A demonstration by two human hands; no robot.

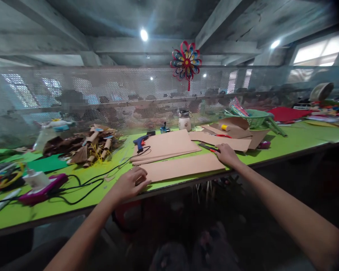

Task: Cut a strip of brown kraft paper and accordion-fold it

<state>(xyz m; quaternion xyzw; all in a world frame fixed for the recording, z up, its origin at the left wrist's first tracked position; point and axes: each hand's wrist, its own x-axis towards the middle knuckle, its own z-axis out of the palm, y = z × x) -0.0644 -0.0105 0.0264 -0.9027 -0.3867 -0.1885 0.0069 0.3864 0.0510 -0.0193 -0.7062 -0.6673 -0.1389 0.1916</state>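
Observation:
A long strip of brown cardboard (pixel 183 166) lies along the front edge of the green table. My left hand (pixel 133 181) rests at the strip's left end, fingers loosely curved and thumb apart from them. At the strip's right end, my right hand (pixel 228 155) is closed on the handle of a dark, narrow tool with red on its handle (pixel 209 147); its exact kind is unclear. Just behind the strip sits a stack of larger brown cardboard sheets (pixel 169 145). A blue glue gun (pixel 141 143) lies at the stack's left side, its black cord trailing left.
A purple power strip (pixel 43 190) and cords occupy the left. Behind them are brown paper scraps (pixel 93 145). Cardboard pieces (pixel 237 130), a green basket (pixel 255 119) and a white jar (pixel 184 121) stand further back. A mesh screen (pixel 124 101) bounds the table's rear.

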